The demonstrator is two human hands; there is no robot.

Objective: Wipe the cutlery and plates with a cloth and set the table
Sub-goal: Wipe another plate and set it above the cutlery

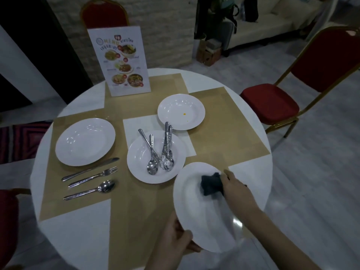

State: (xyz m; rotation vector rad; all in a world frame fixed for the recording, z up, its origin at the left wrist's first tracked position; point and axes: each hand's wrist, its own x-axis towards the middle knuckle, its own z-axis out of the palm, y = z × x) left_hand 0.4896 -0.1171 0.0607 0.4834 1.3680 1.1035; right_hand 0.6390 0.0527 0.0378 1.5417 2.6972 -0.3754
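A standing menu card [120, 60] at the table's eleven o'clock edge bears the heading "MENU" in large letters near its top; the script beside and beneath it, and the dish captions, are too small to read.

Glossy white plates [85, 141], shiny metal cutlery [91, 178] (dark cloth [211, 185]).

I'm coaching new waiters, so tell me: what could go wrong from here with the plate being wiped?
1. The left hand grips the held plate only by its near rim while the right hand presses the dark cloth on its far side; it might tip or slip.
2. The held plate overlaps the cutlery plate and could knock it.
3. The far plate shows an orange speck, easily missed.
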